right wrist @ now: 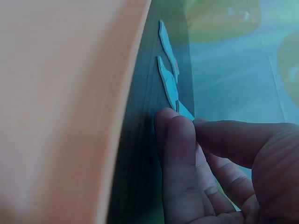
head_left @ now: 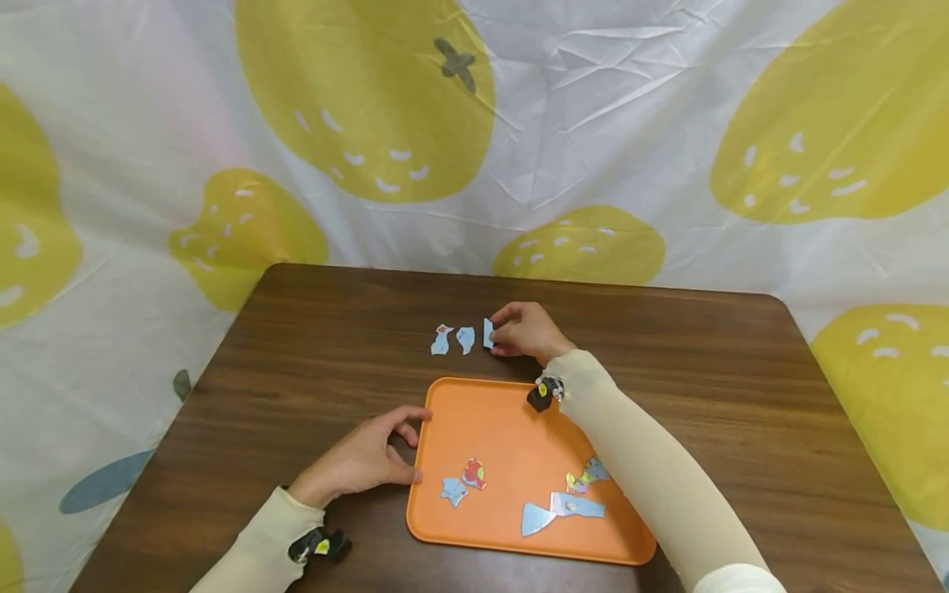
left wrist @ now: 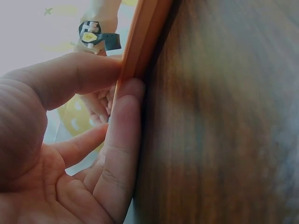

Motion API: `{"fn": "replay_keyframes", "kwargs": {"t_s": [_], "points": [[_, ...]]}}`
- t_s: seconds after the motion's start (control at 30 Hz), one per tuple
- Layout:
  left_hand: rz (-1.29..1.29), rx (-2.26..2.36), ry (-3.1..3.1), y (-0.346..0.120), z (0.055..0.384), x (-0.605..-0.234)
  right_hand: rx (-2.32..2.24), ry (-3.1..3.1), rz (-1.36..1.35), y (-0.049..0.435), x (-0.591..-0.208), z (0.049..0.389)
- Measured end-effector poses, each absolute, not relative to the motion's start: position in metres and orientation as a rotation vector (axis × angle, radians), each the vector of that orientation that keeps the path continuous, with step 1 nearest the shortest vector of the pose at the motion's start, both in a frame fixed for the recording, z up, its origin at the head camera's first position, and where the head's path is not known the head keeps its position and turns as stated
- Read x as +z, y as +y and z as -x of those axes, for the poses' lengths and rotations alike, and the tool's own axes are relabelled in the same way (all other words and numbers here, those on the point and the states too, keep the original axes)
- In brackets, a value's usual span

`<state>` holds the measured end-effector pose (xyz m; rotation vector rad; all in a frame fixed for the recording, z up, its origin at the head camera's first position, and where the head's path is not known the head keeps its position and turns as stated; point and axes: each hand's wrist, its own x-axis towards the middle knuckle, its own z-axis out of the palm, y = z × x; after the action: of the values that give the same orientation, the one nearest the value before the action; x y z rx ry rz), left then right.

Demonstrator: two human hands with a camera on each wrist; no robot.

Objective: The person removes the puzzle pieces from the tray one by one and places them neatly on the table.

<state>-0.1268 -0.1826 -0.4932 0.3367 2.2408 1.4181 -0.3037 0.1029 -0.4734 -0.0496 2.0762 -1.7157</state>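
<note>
My right hand (head_left: 530,331) pinches a light-blue puzzle piece (head_left: 488,333) between thumb and fingertips, low over the far part of the table. In the right wrist view the fingers cover most of that piece (right wrist: 186,112). Just left of it, two more puzzle pieces lie in a row, one plain blue (head_left: 465,338) and one with a red spot (head_left: 441,340). My left hand (head_left: 363,458) grips the left rim of the orange tray (head_left: 482,403). In the left wrist view its thumb and fingers are at the tray's edge (left wrist: 145,37).
In the tray, a red piece (head_left: 474,473) and a blue piece (head_left: 454,491) lie at left; several more, including a blue wedge (head_left: 535,520), lie at right, partly beneath my right forearm. Brown table (head_left: 356,321) surrounds the tray; a fruit-patterned cloth (head_left: 578,140) hangs behind.
</note>
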Motion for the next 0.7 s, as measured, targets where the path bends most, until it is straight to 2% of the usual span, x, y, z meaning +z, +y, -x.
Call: {"fn": "replay_keyframes", "kwargs": {"t_s": [0.7], "points": [[-0.324, 1.413, 2.237, -0.1848, 0.1254, -0.4936, -1.674, 2.1, 0.011, 0.1048, -0.479, 0.3027]]}}
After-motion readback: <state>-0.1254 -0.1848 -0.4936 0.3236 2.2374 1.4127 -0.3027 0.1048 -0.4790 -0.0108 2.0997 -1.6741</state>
